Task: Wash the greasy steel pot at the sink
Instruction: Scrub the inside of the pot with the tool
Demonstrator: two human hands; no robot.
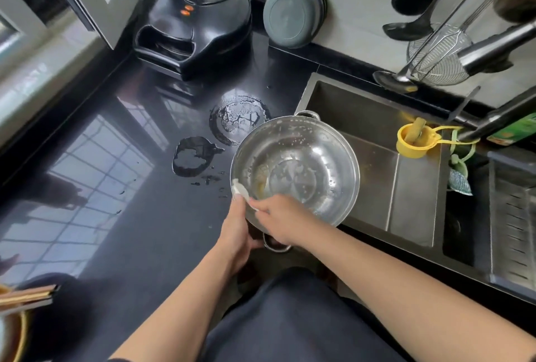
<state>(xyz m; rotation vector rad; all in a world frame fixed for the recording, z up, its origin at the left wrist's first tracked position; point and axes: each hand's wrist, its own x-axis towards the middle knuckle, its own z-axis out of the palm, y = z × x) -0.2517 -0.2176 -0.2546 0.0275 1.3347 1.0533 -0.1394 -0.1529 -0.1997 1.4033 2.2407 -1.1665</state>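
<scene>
A round steel pot (301, 158) with two loop handles is held tilted over the left edge of the steel sink (377, 135). Its inside shows soap bubbles and a yellowish greasy smear at the lower left. My left hand (239, 234) grips the pot's near rim from outside, by the near handle. My right hand (280, 212) reaches over the near rim and pinches a small white cloth or sponge (242, 192) against the inner wall.
The black counter (139, 216) to the left has wet rings and puddles (237, 119). A black electric griddle (194, 19) sits at the back. A yellow strainer cup (416, 139) hangs at the sink's right. Ladles and a wire skimmer (438, 54) hang above. A drying rack (513, 216) is at the right.
</scene>
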